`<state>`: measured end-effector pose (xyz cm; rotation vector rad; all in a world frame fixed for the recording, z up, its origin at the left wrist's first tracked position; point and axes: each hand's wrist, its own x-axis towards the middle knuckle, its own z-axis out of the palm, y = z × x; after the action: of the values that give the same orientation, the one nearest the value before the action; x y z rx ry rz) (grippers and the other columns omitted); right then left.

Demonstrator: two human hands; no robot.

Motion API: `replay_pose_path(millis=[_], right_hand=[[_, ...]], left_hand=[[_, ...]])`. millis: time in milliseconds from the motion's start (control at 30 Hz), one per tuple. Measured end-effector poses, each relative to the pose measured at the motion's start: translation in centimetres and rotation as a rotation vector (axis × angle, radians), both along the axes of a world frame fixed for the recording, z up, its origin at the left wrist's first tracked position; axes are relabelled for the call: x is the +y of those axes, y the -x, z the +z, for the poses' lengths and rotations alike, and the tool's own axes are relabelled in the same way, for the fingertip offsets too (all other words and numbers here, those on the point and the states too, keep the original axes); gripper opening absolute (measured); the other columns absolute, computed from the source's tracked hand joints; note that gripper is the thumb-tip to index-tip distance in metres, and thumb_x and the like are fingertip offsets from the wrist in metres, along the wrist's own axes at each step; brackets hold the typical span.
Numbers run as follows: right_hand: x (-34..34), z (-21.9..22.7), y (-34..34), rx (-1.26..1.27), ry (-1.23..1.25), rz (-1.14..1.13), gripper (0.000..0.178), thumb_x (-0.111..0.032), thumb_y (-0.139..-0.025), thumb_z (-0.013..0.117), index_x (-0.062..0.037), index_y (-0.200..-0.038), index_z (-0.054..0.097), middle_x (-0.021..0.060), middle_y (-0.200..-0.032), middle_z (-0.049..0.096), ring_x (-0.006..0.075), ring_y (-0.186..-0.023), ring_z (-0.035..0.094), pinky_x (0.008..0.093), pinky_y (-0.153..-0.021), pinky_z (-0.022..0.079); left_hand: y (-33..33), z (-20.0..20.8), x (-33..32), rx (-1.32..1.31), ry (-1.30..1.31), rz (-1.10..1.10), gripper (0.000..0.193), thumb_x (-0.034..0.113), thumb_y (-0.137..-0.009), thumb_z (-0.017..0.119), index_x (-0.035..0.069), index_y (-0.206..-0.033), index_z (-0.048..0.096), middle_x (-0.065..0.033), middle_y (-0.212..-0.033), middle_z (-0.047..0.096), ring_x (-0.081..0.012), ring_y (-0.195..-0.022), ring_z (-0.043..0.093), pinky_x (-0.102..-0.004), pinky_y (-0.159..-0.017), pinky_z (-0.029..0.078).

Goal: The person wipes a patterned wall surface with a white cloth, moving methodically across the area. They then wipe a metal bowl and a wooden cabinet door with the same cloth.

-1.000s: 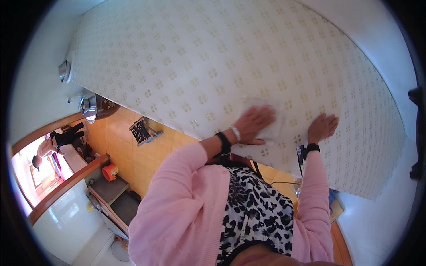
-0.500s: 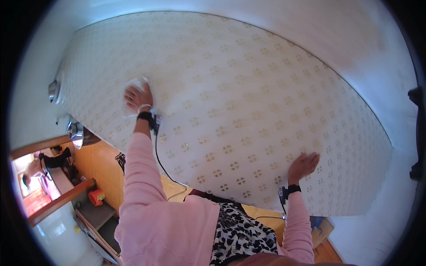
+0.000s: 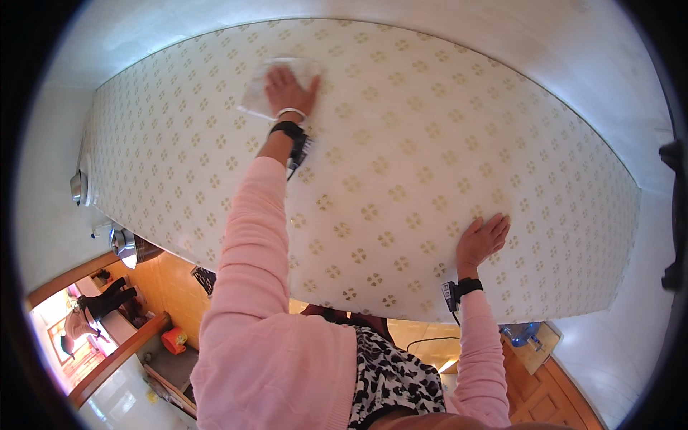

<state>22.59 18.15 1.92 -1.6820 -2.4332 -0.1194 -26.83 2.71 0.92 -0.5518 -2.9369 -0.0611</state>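
My left hand point(image 3: 289, 94) lies flat with its fingers spread on a white cloth point(image 3: 254, 99), pressing it against the far left part of a wide table point(image 3: 401, 143). The cloth is thin and roughly square, and its edges stick out around the hand. A pale covering with rows of gold four-leaf shapes spans the tabletop. Farther right and nearer to me, my right hand point(image 3: 481, 244) rests palm down on the bare covering, fingers stretched out and holding nothing. Each wrist has a dark strap with a small box and a cable.
White walls meet the table's far and right edges. Metal bowl-like vessels point(image 3: 123, 247) stand off its left edge. Beyond, an orange-red bucket point(image 3: 173, 340) sits on the floor, near a doorway with a person point(image 3: 79, 326). A blue container point(image 3: 522, 334) is at the lower right.
My left hand has slid the cloth farther away and to the right across the table. The cloth now lies flatter and shows more. My right hand appears slightly farther up in the picture, as the view has shifted.
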Motion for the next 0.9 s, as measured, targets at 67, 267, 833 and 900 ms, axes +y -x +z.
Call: replay_pose_path(millis=[67,267,833,900], right_hand=[[-0.1,-0.1,-0.1,-0.002,0.006,-0.012,0.057,-0.033,-0.098,0.045,-0.0006,-0.144,0.034,0.0180,-0.153,0.028,0.0351,-0.143,0.024,0.0571,-0.110,0.024],[-0.2,-0.2,-0.1,0.031,-0.007,-0.014,0.057,-0.035,-0.098,0.044,-0.0007,-0.143,0.036,0.0175,-0.153,0.029,0.0350,-0.143,0.023,0.0570,-0.110,0.023],[-0.2,0.7,0.3,0.012,0.050,-0.063,0.056,-0.035,-0.099,0.043,-0.0031,-0.145,0.036,0.0145,-0.154,0.029,0.0299,-0.144,0.023,0.0512,-0.112,0.022],[-0.2,0.5,0.2,-0.035,0.040,-0.080,0.056,-0.035,-0.099,0.043,-0.0032,-0.145,0.036,0.0143,-0.155,0.028,0.0298,-0.144,0.022,0.0513,-0.112,0.022]], left_hand=[[-3.9,0.5,3.6,-0.014,-0.058,-0.170,0.101,0.073,-0.083,0.045,-0.003,-0.147,0.027,-0.0230,-0.154,0.025,-0.0375,-0.144,0.018,-0.0486,-0.114,0.021],[-19.6,2.3,10.7,-0.194,-0.141,-0.767,0.106,0.069,-0.080,0.052,-0.008,-0.147,0.023,-0.0236,-0.154,0.024,-0.0373,-0.145,0.017,-0.0464,-0.115,0.018],[-13.5,3.4,-12.6,-0.191,-0.146,-0.386,0.095,0.052,-0.081,0.064,-0.002,-0.148,0.025,-0.0218,-0.153,0.027,-0.0372,-0.144,0.021,-0.0484,-0.115,0.020],[-8.9,3.6,-15.6,-0.073,0.060,-0.048,0.091,0.057,-0.082,0.062,0.006,-0.149,0.027,-0.0191,-0.157,0.019,-0.0405,-0.146,0.010,-0.0585,-0.112,0.019]])
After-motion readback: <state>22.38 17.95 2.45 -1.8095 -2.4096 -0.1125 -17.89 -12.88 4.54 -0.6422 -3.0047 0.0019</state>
